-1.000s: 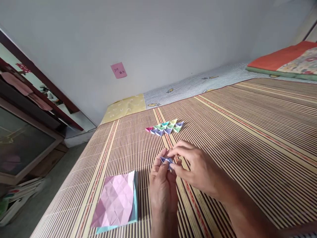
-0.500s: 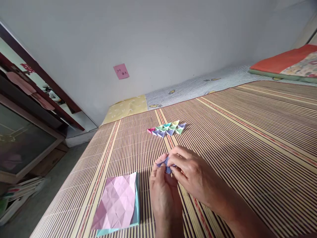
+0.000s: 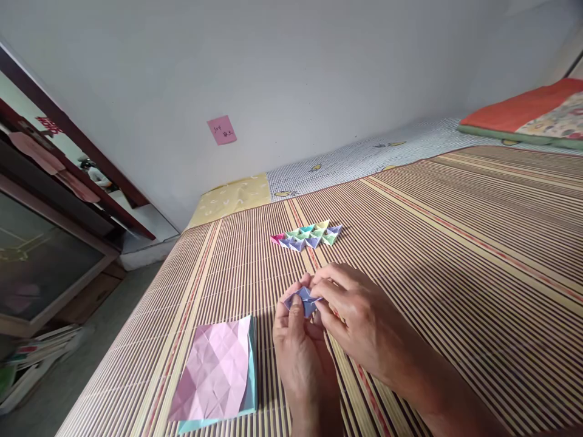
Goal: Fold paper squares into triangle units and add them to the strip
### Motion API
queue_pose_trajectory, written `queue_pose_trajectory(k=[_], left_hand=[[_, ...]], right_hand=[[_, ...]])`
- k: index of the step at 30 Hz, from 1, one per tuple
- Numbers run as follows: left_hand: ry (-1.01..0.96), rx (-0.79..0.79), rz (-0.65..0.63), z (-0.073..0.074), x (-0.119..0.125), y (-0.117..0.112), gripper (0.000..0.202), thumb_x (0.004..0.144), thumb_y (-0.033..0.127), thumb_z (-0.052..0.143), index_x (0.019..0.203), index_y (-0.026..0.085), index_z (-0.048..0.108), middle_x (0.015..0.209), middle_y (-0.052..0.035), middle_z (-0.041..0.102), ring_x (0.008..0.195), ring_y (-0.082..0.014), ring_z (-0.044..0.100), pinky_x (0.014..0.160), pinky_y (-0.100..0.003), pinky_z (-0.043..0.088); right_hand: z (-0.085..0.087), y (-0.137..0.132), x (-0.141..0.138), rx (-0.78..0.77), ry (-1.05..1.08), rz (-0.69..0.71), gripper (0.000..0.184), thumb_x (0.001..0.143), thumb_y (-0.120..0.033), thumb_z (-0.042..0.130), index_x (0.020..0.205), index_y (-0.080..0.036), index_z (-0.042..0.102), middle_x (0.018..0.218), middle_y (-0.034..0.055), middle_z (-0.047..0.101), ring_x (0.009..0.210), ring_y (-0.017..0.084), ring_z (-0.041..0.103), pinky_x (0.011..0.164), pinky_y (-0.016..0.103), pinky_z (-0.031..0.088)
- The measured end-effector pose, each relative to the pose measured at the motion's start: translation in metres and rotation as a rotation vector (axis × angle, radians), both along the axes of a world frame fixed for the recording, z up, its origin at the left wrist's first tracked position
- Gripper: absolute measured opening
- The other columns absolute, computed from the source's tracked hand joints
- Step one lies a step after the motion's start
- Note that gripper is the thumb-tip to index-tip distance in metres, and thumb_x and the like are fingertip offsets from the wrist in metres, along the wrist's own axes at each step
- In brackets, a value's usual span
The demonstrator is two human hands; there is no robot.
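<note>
Between both hands is a small purple origami paper piece (image 3: 306, 298), partly folded. My left hand (image 3: 298, 340) holds it from the left and below, the thumb pressed on its face. The fingertips of my right hand (image 3: 346, 303) pinch its right corner. Beyond the hands, several small folded paper boats (image 3: 306, 235) in pink, green, blue, yellow and purple sit in a cluster on the bamboo mat. To the left of my left hand lies a creased pink paper sheet (image 3: 214, 370) on top of teal paper (image 3: 252, 388).
The striped bamboo mat (image 3: 432, 255) covers the bed up to a patterned sheet (image 3: 337, 164) by the wall. A pink note (image 3: 222, 130) is stuck to the wall. Folded orange and floral bedding (image 3: 523, 109) lies far right. A glass-panelled cabinet (image 3: 40, 255) stands left.
My left thumb has shifted, and the purple paper now shows more of its flat face. My right fingers have moved slightly to its right corner.
</note>
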State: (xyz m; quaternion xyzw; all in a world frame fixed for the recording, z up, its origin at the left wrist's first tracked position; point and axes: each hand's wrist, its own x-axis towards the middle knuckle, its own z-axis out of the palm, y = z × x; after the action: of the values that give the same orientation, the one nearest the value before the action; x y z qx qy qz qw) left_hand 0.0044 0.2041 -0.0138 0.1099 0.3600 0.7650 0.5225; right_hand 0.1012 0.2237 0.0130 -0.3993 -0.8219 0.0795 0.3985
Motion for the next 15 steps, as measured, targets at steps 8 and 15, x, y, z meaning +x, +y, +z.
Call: queue_pose_trajectory(k=[8, 15], left_hand=[[0.073, -0.059, -0.001, 0.005, 0.000, -0.003, 0.020, 0.094, 0.017, 0.063, 0.111, 0.014, 0.073, 0.118, -0.0154, 0.076, 0.107, -0.0252, 0.075, 0.090, -0.032, 0.059], [0.104, -0.049, 0.050, 0.000, 0.000, -0.004, 0.018, 0.095, 0.022, 0.064, 0.110, 0.017, 0.072, 0.130, -0.0135, 0.071, 0.115, -0.0262, 0.071, 0.090, -0.032, 0.058]], right_hand=[[-0.008, 0.001, -0.011, 0.017, 0.061, -0.075, 0.019, 0.093, -0.004, 0.050, 0.084, -0.018, 0.060, 0.094, 0.0068, 0.065, 0.086, 0.020, 0.063, 0.077, 0.036, 0.053], [-0.011, 0.000, -0.015, -0.120, 0.133, -0.153, 0.018, 0.084, -0.003, 0.050, 0.078, -0.021, 0.051, 0.075, 0.0009, 0.059, 0.062, 0.016, 0.057, 0.056, 0.030, 0.040]])
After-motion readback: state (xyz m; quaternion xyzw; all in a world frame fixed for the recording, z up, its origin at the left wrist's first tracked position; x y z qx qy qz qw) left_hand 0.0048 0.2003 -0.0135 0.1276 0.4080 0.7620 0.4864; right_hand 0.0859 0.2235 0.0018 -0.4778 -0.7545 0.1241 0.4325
